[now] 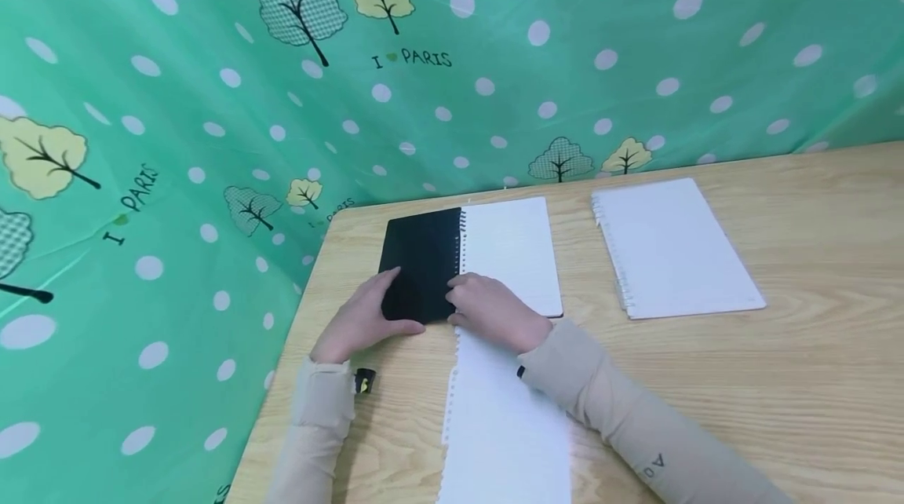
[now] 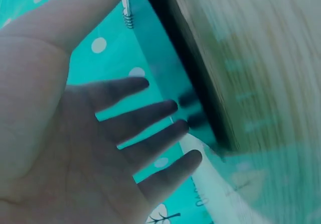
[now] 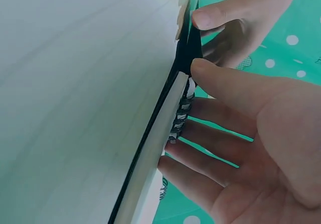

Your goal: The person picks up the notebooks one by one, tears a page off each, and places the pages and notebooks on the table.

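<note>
A ring-bound notebook (image 1: 424, 253) lies spread on the table, its black cover to the left and white pages (image 1: 504, 241) to the right. My left hand (image 1: 360, 315) rests at the cover's lower left corner, thumb along the bottom edge and fingers spread in the left wrist view. At the lower spine, my right hand (image 1: 494, 312) holds the black ring binding (image 3: 181, 116) between thumb and fingers. The right wrist view has the thumb at the cover's edge and the fingertips against the rings. In the head view that hand hides the lower rings.
Loose white sheets (image 1: 504, 418) with punched holes along the left edge lie under my right forearm. Further right sits a white pad (image 1: 678, 249) with a holed left edge. A green patterned cloth (image 1: 459, 96) hangs behind the wooden table (image 1: 812, 378).
</note>
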`<state>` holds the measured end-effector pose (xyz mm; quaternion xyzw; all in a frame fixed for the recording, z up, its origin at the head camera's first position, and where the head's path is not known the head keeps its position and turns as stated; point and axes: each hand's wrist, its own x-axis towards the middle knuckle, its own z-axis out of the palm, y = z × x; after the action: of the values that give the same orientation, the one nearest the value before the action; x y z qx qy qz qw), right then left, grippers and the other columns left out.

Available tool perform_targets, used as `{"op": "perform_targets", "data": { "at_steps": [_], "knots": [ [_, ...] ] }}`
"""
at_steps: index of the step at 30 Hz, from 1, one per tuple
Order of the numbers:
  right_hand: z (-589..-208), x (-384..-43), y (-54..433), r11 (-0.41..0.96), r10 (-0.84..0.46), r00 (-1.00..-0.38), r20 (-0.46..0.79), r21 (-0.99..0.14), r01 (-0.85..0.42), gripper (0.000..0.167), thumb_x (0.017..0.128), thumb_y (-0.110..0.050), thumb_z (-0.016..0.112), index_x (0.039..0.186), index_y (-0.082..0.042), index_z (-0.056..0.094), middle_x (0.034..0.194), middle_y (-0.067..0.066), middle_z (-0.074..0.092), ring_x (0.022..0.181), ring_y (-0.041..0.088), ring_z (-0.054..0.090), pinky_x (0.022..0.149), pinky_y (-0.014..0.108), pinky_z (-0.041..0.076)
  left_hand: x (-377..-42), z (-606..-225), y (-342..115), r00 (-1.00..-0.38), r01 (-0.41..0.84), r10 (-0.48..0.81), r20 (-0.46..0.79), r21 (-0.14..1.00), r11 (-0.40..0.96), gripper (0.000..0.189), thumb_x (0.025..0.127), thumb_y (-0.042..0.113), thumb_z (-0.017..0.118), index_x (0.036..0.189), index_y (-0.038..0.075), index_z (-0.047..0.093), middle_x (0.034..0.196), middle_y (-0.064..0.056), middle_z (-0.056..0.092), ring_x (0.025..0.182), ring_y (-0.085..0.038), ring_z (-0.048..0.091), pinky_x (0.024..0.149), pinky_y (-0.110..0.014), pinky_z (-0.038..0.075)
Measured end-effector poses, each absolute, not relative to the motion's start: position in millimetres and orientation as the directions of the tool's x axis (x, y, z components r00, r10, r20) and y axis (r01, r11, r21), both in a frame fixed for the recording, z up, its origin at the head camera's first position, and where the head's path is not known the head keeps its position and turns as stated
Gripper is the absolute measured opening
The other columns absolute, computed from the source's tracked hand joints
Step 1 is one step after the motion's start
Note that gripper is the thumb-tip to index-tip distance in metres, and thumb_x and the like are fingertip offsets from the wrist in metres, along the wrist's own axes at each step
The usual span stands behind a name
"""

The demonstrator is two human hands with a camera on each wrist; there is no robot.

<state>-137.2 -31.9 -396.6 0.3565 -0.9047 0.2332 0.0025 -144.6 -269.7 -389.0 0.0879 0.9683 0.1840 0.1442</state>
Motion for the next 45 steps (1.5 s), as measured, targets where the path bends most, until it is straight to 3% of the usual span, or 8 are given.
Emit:
{"op": "perform_targets", "data": {
  "at_steps": [3, 6, 10, 14, 20, 26, 34, 45],
  "knots": [
    [-395.9, -137.3, -32.6, 0.624, -0.654, -0.740, 0.160, -0.439, -0.647, 0.012, 0.092, -0.011, 0.070, 0.097, -0.001, 0.076, 0.118, 0.019, 0.070, 0.116, 0.031, 0.064, 0.098, 0.039, 0.054, -145.3, -388.8, -275.6, -0.954, 0.076, 0.186, -0.237, 0.408, 0.910, 0.117, 0.072, 0.064, 0.079, 0.157, 0.005, 0.024, 0.160, -0.018, 0.029, 0.147, -0.037, 0.028, 0.116, -0.056, 0.032],
    [-395.2, -137.8, -31.4, 0.632, -0.651, -0.747, 0.135, -0.449, -0.631, 0.015, 0.094, -0.013, 0.068, 0.101, -0.002, 0.075, 0.123, 0.020, 0.067, 0.118, 0.031, 0.063, 0.099, 0.039, 0.053, -148.8, -388.2, -277.1, -0.967, 0.052, 0.156, -0.203, 0.441, 0.896, 0.105, 0.081, 0.062, 0.073, 0.154, 0.000, 0.029, 0.156, -0.021, 0.036, 0.144, -0.038, 0.035, 0.114, -0.055, 0.035],
    [-394.0, -137.9, -28.6, 0.641, -0.654, -0.751, 0.095, -0.458, -0.616, 0.021, 0.097, -0.017, 0.065, 0.109, -0.002, 0.074, 0.129, 0.020, 0.064, 0.122, 0.031, 0.061, 0.102, 0.040, 0.051, -151.0, -385.5, -277.6, -0.980, -0.001, 0.083, -0.182, 0.417, 0.909, 0.086, 0.094, 0.051, 0.063, 0.150, -0.007, 0.034, 0.150, -0.028, 0.041, 0.140, -0.042, 0.039, 0.113, -0.056, 0.036],
    [-393.2, -137.5, -27.6, 0.632, -0.662, -0.745, 0.083, -0.473, -0.614, 0.024, 0.099, -0.018, 0.062, 0.113, -0.001, 0.073, 0.131, 0.021, 0.063, 0.123, 0.033, 0.060, 0.103, 0.041, 0.050, -150.3, -385.3, -280.9, -0.980, -0.021, 0.056, -0.191, 0.379, 0.925, 0.077, 0.098, 0.041, 0.060, 0.149, -0.010, 0.033, 0.150, -0.031, 0.039, 0.140, -0.044, 0.037, 0.113, -0.056, 0.035],
    [-393.0, -136.7, -29.4, 0.620, -0.663, -0.742, 0.100, -0.482, -0.619, 0.023, 0.100, -0.016, 0.060, 0.111, -0.002, 0.074, 0.130, 0.022, 0.063, 0.122, 0.033, 0.061, 0.102, 0.042, 0.051, -150.5, -386.5, -285.1, -0.980, -0.032, 0.058, -0.189, 0.443, 0.896, 0.071, 0.099, 0.039, 0.060, 0.148, -0.008, 0.037, 0.148, -0.029, 0.043, 0.139, -0.043, 0.040, 0.113, -0.055, 0.036],
    [-390.7, -136.4, -29.4, 0.617, -0.663, -0.742, 0.096, -0.491, -0.615, 0.023, 0.100, -0.016, 0.059, 0.111, 0.000, 0.073, 0.131, 0.023, 0.062, 0.124, 0.035, 0.059, 0.104, 0.043, 0.050, -153.4, -386.7, -288.9, -0.976, -0.102, 0.032, -0.214, 0.583, 0.806, 0.071, 0.099, 0.037, 0.060, 0.149, -0.007, 0.035, 0.147, -0.028, 0.045, 0.137, -0.042, 0.043, 0.112, -0.055, 0.038],
    [-389.9, -136.5, -28.9, 0.632, -0.634, -0.772, 0.040, -0.548, -0.548, 0.033, 0.097, -0.016, 0.065, 0.123, 0.003, 0.067, 0.135, 0.021, 0.060, 0.129, 0.033, 0.056, 0.107, 0.041, 0.047, -154.0, -384.0, -291.6, -0.990, -0.115, -0.028, -0.136, 0.686, 0.719, 0.060, 0.097, 0.024, 0.064, 0.145, -0.005, 0.042, 0.139, -0.026, 0.052, 0.128, -0.039, 0.052, 0.104, -0.051, 0.047],
    [-390.4, -134.5, -29.3, 0.649, -0.620, -0.783, 0.054, -0.526, -0.550, 0.035, 0.092, -0.014, 0.071, 0.122, 0.004, 0.068, 0.135, 0.022, 0.060, 0.126, 0.033, 0.059, 0.104, 0.040, 0.050, -151.5, -366.0, -291.9, -0.996, -0.087, -0.073, -0.053, 0.786, 0.612, 0.051, 0.095, 0.011, 0.066, 0.143, 0.000, 0.049, 0.136, -0.019, 0.057, 0.124, -0.033, 0.057, 0.103, -0.044, 0.049]
  ]
}}
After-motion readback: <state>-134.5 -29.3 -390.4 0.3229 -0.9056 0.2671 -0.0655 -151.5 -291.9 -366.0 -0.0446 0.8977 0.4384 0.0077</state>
